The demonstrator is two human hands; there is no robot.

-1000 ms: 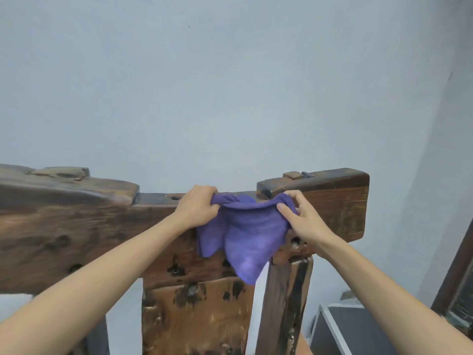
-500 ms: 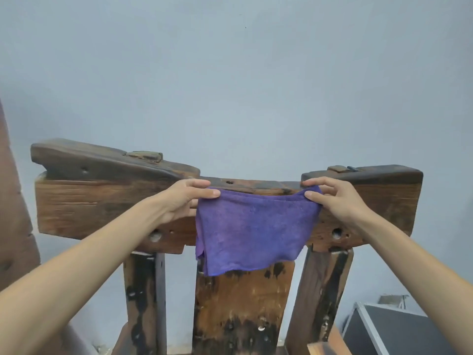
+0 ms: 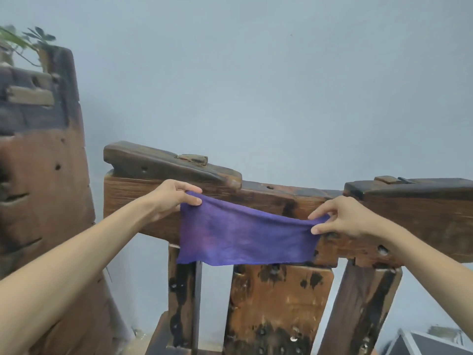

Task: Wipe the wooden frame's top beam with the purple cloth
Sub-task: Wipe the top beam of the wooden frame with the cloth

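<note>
1. A tall, weathered wooden slab [image 3: 43, 175] stands at the left edge, dark at its top and reddish brown lower down, with small holes in its face.
2. Green plant leaves [image 3: 23, 41] show behind the top of that slab, in the upper left corner.
3. A plain pale blue-grey wall [image 3: 256, 85] fills the background.
4. A dark box with a pale edge [image 3: 419, 343] sits low in the bottom right corner, only partly in view.
5. No brand, label or readable writing shows anywhere.
6. The wooden frame's top beam [image 3: 409, 216] runs across the middle, dark and worn on top, with raised blocks at both ends and a lower notch between them.
7. Three upright wooden posts [image 3: 279, 308] stand under the beam, stained with black patches.
8. The purple cloth [image 3: 245, 234] hangs spread flat in front of the beam's face, covering part of it and the tops of the left and middle posts.
9. The left hand [image 3: 174, 198] pinches the cloth's upper left corner between thumb and fingers, close to the beam's front face.
10. The right hand [image 3: 343, 219] pinches the upper right corner the same way, slightly lower.
11. The cloth's top edge sags a little between the two hands, which are well apart.
12. Both bare forearms reach in from the bottom corners.
</note>
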